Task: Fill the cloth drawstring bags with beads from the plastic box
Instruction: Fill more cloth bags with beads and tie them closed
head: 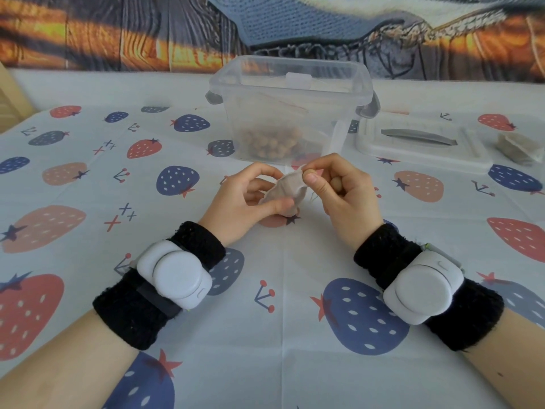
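A small beige cloth drawstring bag (pixel 285 188) hangs between both hands just above the table, in front of the plastic box. My left hand (pixel 244 202) grips its lower part, thumb across the front. My right hand (pixel 339 188) pinches the bag's top edge between thumb and forefinger, and a tan bead (pixel 335 182) sits tucked in its curled fingers. The clear plastic box (pixel 290 110) stands open behind the hands, with several tan beads (pixel 269 143) piled on its bottom.
The box's lid (pixel 418 146) with a grey handle lies flat to the right of the box. More folded cloth bags (pixel 520 147) lie at the far right. A strawberry-print cloth (pixel 265 320) covers the table. Both wrists carry white devices on black bands.
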